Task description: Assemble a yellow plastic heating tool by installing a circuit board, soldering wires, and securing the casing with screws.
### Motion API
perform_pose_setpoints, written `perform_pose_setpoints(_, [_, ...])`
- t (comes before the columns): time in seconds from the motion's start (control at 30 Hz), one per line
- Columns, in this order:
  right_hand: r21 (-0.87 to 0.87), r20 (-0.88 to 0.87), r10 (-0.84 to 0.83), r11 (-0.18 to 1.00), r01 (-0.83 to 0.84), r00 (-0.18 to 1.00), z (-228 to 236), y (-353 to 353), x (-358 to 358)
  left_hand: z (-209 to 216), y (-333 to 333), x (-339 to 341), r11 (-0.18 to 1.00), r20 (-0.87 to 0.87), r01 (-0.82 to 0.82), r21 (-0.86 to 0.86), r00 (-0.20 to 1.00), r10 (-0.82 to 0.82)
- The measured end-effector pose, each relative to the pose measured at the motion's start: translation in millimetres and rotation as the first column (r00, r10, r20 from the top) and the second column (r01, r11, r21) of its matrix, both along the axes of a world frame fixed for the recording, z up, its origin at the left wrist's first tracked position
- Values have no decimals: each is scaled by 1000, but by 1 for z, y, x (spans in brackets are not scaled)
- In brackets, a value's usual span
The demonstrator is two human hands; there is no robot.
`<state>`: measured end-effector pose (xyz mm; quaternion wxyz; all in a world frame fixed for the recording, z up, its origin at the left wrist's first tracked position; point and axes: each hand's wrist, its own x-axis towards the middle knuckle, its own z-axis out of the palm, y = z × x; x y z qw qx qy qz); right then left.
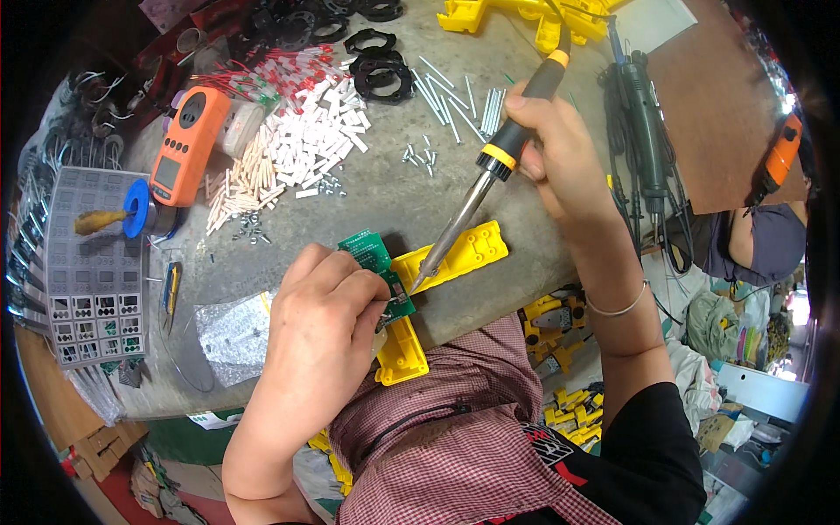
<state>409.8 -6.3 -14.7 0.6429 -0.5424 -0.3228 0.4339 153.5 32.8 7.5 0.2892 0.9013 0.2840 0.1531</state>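
My right hand [560, 144] grips a soldering iron [516, 131] by its black and yellow handle. The iron slants down to the left, and its tip comes to the right edge of a green circuit board [367, 252]; whether it touches cannot be told. The fingers of my left hand [324, 302] are closed over the board and hide part of it. Yellow plastic casing parts lie around the board: one [472, 254] reaches to the right behind the iron, another [402, 354] sits below at the table's front edge.
Left of centre are piles of white sleeves [319, 131] and beige pegs [249, 175]. An orange multimeter [188, 144] and a blue-rimmed spool [137, 208] stand beyond my left hand. Long screws [451, 101] lie near the iron. A dark corded tool [643, 131] rests at the right.
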Motion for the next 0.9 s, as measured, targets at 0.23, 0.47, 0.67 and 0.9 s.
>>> perform_pose_setpoints(0.23, [34,0,8,999,-8,1000,-2,1,2,2,-1,1,1000,-7,-5,4,1000,5])
perform_pose_setpoints(0.47, [11,0,-4,1000,4,1000,-2,-1,-4,0,-3,-2,1000,-3,-25,-7,1000,25])
perform_pose_setpoints(0.67, [-22,4,41,999,-41,999,-3,0,-6,0,-2,-1,1000,1,-20,1,1000,20])
perform_pose_setpoints(0.9, [30,37,-64,998,63,997,19,-1,2,1,0,1,1000,5,-13,2,1000,13])
